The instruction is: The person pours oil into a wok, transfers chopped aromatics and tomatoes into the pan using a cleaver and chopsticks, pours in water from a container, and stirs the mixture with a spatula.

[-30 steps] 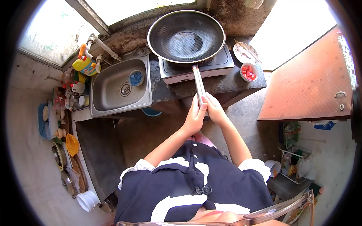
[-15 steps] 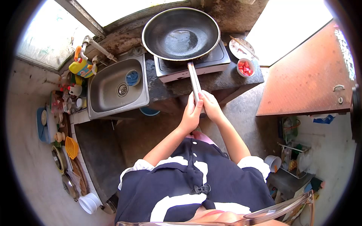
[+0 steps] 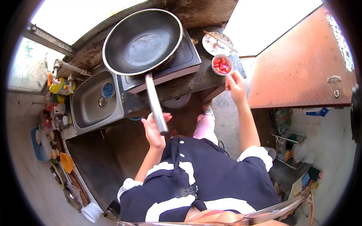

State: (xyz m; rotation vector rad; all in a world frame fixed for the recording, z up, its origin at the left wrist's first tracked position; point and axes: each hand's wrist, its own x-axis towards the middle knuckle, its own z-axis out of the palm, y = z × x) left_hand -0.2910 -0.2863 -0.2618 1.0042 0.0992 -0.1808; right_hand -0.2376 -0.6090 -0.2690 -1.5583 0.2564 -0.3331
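Observation:
A large dark wok (image 3: 143, 41) with a pale rim rests on the gas stove (image 3: 190, 60), its metal handle (image 3: 155, 103) pointing toward me. My left hand (image 3: 154, 132) is open, fingers spread, below and behind the handle's end; whether it touches the handle I cannot tell. My right hand (image 3: 237, 88) is just in front of a small white bowl (image 3: 214, 71). Its fingers are curled together, with nothing visible in them. Red cut pieces (image 3: 222, 65), like tomato, fill the bowl. Behind it a patterned plate (image 3: 211, 46) carries chopsticks (image 3: 222, 40).
A steel sink (image 3: 86, 113) to the left holds a small container with something blue (image 3: 108, 89). A yellow bottle (image 3: 58, 87) hangs by the tap. The reddish door (image 3: 298, 71) stands at the right. Kitchenware, including an orange basket (image 3: 66, 162), lines the left wall.
Both hands have come off the wok handle. My right hand has moved right and forward to the bowl, while my left has opened beside the handle. The view has shifted to the right.

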